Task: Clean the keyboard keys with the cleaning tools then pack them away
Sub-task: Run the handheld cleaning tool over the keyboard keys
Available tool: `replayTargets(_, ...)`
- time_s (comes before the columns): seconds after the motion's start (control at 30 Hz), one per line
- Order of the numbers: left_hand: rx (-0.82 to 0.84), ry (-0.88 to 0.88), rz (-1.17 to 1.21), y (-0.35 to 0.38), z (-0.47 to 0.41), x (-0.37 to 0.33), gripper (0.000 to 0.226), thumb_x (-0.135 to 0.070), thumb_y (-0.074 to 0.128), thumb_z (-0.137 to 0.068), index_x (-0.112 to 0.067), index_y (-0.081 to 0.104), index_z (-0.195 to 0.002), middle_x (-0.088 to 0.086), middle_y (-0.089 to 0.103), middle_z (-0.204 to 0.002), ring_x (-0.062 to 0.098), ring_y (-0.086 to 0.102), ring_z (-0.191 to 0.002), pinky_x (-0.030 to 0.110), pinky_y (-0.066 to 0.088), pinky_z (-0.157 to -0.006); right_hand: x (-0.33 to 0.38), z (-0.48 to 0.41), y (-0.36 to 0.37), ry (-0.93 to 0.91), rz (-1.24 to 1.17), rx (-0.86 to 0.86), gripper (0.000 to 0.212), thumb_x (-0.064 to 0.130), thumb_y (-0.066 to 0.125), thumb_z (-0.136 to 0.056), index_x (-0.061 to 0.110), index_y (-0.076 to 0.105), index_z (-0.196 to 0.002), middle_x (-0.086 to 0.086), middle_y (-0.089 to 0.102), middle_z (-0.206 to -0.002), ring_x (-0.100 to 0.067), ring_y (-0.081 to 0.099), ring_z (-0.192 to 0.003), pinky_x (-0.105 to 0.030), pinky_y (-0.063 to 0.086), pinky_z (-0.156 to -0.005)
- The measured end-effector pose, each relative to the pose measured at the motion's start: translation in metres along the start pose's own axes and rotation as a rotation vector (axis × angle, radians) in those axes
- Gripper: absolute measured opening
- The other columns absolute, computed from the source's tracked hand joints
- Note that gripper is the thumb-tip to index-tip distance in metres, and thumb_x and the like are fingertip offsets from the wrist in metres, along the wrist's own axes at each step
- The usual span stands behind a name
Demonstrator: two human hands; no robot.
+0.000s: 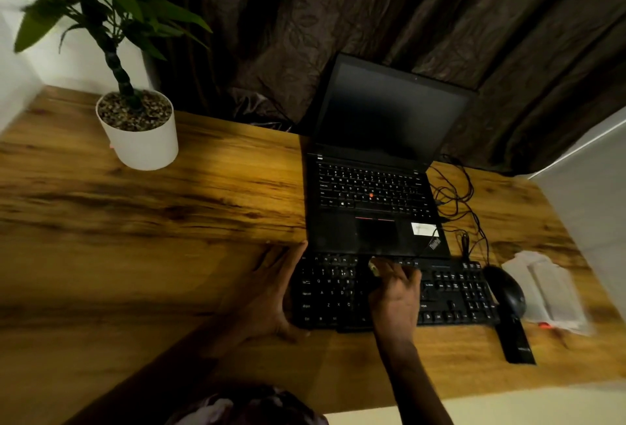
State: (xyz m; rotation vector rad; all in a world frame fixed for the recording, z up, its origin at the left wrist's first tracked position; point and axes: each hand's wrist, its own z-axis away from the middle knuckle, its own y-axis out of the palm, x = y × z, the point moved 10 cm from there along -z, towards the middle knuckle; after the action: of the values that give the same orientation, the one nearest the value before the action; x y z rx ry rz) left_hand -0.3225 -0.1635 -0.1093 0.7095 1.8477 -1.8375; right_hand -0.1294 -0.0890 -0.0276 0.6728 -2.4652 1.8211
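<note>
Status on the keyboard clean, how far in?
Nothing visibly finished. In hand: left hand braces the keyboard at its left end while the right hand holds a small tool at the top rows. Left: remaining keys, then packing; the white packaging lies beside the mouse.

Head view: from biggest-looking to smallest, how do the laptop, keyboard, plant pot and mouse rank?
1. laptop, open, takes up the most picture
2. keyboard, partly covered
3. pot
4. mouse
The pot stands farther from the camera, so this ranks looks only, not true size.
</note>
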Motion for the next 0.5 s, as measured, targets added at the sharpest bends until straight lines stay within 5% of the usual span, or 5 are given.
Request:
replayTargets(0.27,-0.006,0.001,0.025,-0.001,0.000,-0.001,0.150,-0.090,0.069,-0.044,-0.034,-0.017,-0.154,-0.005,0.003,-0.164,0.019,0.003,-0.151,0.044,0.017,-0.122,-0.031,-0.003,0.002,0.033,0.071,0.032,0.059,-0.016,0.064,-0.057,0.016,0.072,-0.107,0.001,0.072,-0.108,-0.026,0.049,-0.087,-0.025,0.029,-0.070)
replayTargets(0.5,-0.020,0.015,0.013,-0.001,-0.002,0.000,0.150,-0.090,0.068,-0.043,-0.031,-0.012,-0.156,-0.002,0.008,-0.164,0.020,0.006,-0.151,0.046,0.020,-0.121,-0.030,-0.001,0.006,-0.029,0.023,0.047,0.065,-0.020,0.059,-0.056,0.014,0.070,-0.111,0.000,0.071,-0.111,-0.025,0.044,-0.086,-0.029,0.036,-0.069)
